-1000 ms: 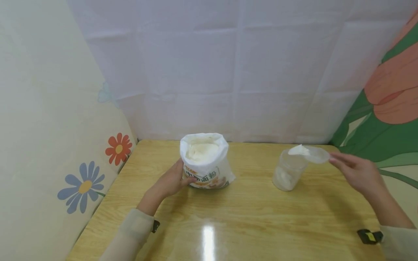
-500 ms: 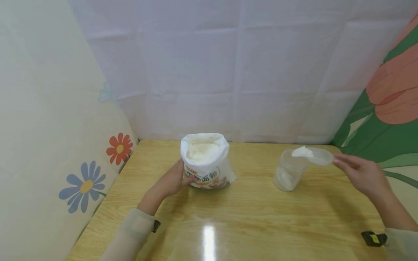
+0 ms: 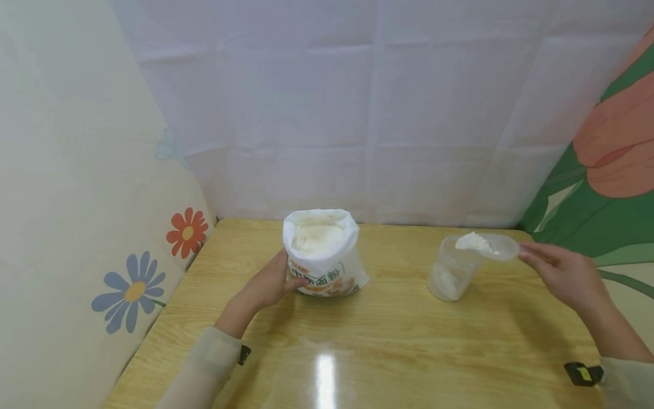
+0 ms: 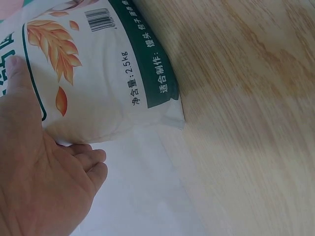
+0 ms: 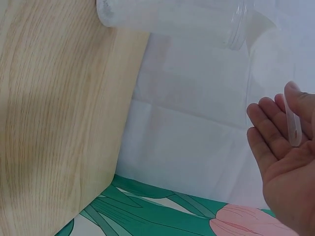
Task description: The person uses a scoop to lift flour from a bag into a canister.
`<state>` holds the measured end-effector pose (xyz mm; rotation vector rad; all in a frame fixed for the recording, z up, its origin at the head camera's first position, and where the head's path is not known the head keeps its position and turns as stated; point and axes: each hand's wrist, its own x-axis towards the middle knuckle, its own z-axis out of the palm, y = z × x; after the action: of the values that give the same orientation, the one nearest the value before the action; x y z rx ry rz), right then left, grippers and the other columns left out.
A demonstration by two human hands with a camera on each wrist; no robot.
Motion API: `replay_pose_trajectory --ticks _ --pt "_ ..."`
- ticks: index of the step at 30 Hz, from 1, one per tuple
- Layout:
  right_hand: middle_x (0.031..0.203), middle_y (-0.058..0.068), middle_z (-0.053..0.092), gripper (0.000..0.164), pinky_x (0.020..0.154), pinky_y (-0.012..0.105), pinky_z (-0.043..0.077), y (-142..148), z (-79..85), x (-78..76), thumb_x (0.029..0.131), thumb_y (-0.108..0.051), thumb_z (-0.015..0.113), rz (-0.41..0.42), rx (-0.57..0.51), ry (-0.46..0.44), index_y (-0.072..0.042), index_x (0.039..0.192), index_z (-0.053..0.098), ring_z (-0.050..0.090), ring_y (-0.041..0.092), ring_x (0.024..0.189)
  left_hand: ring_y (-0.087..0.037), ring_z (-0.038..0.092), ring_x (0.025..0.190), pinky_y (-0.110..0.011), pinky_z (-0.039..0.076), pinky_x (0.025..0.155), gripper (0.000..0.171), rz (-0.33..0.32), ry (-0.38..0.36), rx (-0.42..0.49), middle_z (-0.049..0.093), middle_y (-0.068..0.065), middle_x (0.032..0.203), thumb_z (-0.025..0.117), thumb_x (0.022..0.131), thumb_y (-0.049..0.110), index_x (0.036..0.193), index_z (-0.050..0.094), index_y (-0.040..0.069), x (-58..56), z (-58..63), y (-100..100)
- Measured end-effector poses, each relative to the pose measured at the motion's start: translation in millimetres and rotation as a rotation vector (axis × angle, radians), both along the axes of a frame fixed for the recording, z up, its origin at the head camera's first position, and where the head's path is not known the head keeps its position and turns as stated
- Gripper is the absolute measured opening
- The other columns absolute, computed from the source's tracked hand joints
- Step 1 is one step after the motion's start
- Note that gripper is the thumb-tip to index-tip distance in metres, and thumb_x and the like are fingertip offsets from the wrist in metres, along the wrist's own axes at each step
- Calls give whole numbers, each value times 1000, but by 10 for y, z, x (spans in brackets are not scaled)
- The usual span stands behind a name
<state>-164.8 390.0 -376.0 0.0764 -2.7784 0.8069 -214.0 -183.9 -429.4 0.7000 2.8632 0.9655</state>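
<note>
An opened white flour bag [image 3: 327, 271] stands upright on the table, its mouth turned toward me and pale flour [image 3: 318, 237] showing inside. My left hand [image 3: 267, 282] holds the bag's left side, thumb on the printed front and the other fingers partly hidden behind. In the left wrist view, the lower part of the bag bears wheat pictures and a barcode. To the right is a clear jar [image 3: 443, 284] with some white powder low inside. My right hand [image 3: 571, 279] pinches the handle [image 5: 294, 129] of a translucent scoop [image 3: 504, 247]. A heap of flour [image 3: 471, 242] lies in the scoop, overlapping the jar's mouth in the head view.
The wooden table [image 3: 357, 346] ends at the back against a creased white cloth [image 3: 306, 113]. Walls with painted flowers flank it on the left [image 3: 134, 292] and right. A black band [image 3: 583, 374] sits near the right sleeve.
My right hand and the scoop have shifted slightly to the right and lower over the jar. The left hand and the flour bag have stayed in place.
</note>
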Motion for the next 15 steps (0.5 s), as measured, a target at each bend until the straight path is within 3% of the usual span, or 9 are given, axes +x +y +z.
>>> replay_pose_trajectory --ticks 15 --pt "126 38 59 39 83 71 42 -57 43 -31 103 -27 62 54 75 95 5 125 66 51 62 110 -27 35 147 -46 31 122 93 -4 0 6 42 -8 151 71 92 42 159 13 15 16 17 10"
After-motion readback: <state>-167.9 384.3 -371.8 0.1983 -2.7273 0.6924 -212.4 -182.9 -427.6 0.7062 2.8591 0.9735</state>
